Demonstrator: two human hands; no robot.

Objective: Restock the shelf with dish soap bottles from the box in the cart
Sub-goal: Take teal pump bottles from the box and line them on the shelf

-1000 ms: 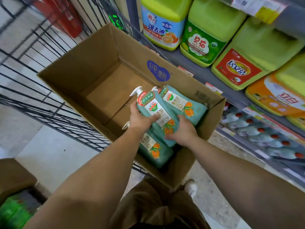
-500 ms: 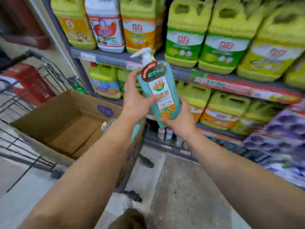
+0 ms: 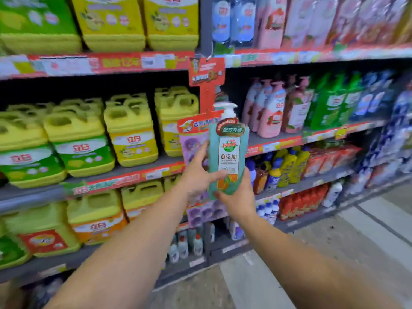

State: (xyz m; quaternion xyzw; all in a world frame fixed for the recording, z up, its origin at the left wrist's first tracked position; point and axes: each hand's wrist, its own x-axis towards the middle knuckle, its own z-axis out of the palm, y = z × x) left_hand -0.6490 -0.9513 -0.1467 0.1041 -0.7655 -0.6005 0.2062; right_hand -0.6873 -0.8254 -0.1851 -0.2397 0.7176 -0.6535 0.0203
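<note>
A teal dish soap bottle (image 3: 228, 152) with a white pump top and an orange-fruit label stands upright in the air in front of the shelving. My left hand (image 3: 197, 177) grips its left side, thumb across the lower label. My right hand (image 3: 237, 197) cups its base from below. The bottle is level with the shelf (image 3: 316, 136) that carries pink and green pump bottles, just right of the red upright divider. The box and the cart are out of view.
Yellow and green detergent jugs (image 3: 131, 132) fill the left bays. Pink pump bottles (image 3: 270, 110) and green bottles (image 3: 330, 103) stand on the right bay. A red promo sign (image 3: 206, 71) hangs between bays. Small bottles line the lower shelves. Grey floor lies at the bottom right.
Both hands lifted the teal bottle out of the box and carried it up and right toward the shelving. My view swung away from the cart to the shelves.
</note>
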